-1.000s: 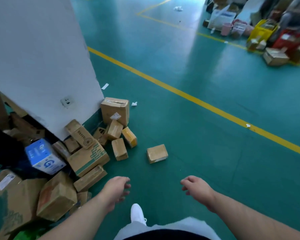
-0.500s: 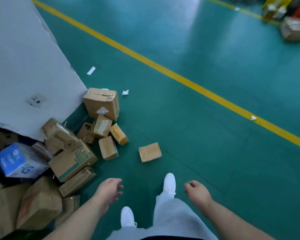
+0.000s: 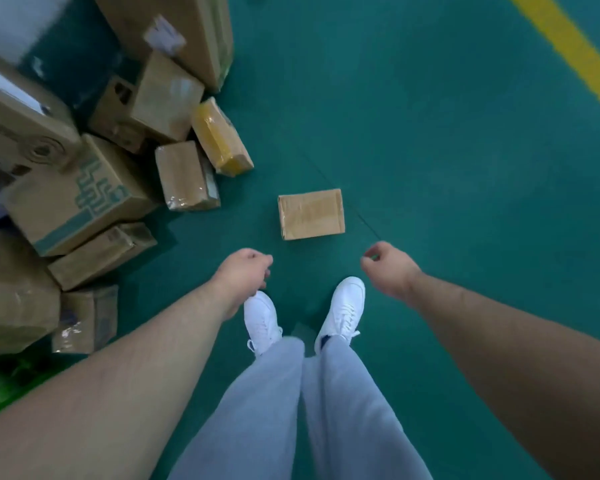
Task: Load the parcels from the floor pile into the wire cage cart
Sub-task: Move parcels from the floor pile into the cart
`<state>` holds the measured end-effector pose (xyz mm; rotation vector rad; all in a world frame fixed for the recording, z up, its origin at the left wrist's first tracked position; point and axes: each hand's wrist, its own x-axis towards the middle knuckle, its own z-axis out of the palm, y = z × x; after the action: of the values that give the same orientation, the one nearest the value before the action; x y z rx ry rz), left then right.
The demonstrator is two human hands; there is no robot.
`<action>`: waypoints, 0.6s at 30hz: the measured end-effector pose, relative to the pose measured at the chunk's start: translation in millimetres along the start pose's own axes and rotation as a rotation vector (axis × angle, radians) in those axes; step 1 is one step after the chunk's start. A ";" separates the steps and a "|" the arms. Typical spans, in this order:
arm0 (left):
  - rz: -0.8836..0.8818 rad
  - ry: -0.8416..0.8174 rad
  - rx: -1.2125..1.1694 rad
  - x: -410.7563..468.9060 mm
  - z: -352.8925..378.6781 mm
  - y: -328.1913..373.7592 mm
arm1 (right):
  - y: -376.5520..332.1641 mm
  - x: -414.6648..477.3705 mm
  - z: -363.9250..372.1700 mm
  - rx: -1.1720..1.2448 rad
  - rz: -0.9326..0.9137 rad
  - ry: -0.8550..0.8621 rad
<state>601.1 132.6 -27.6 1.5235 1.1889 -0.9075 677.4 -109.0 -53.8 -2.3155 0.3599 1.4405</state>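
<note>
A small taped brown parcel lies alone on the green floor, just ahead of my feet. My left hand hangs below and left of it, fingers loosely curled, holding nothing. My right hand hangs below and right of it, also loosely curled and empty. A pile of cardboard parcels fills the left side: a box with a green logo, a taped brown parcel, a yellow-taped parcel and several more. The wire cage cart is out of view.
My white shoes and grey trouser legs stand just behind the lone parcel. A white wall rises at the top left behind the pile. A yellow floor line crosses the top right. Green packaging lies at the lower left.
I have stepped closer to the lone parcel and the view has tipped down. Both hands have come lower and nearer to it, one on each side.
</note>
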 end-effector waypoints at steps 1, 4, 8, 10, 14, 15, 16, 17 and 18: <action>0.005 0.007 0.010 37.2 8.3 -3.4 | -0.8 36.8 12.5 -0.014 0.004 0.006; -0.030 0.010 0.020 132.4 27.2 -19.5 | 0.4 132.6 47.4 0.006 0.049 0.051; -0.093 0.018 0.015 240.7 58.5 -45.6 | 16.4 234.4 85.4 0.075 0.118 0.134; -0.112 -0.004 0.015 279.8 76.2 -55.2 | 29.9 272.3 103.4 0.183 0.105 0.099; -0.105 -0.110 -0.040 317.2 99.4 -52.9 | 38.0 308.1 126.2 0.310 0.071 -0.026; -0.094 -0.135 -0.058 318.7 102.3 -51.1 | 37.7 308.8 129.6 0.326 0.088 -0.027; -0.087 -0.145 -0.077 316.9 103.2 -49.8 | 37.1 305.5 130.7 0.335 0.106 0.001; -0.079 -0.144 -0.101 312.2 102.3 -48.9 | 37.2 298.8 130.2 0.344 0.115 0.041; -0.061 -0.121 -0.129 304.2 99.9 -50.0 | 39.4 290.8 128.4 0.372 0.123 0.065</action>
<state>628.2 115.2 -350.1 1.3182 1.1883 -0.9318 686.4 -89.5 -373.5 -2.0692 0.7342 1.2302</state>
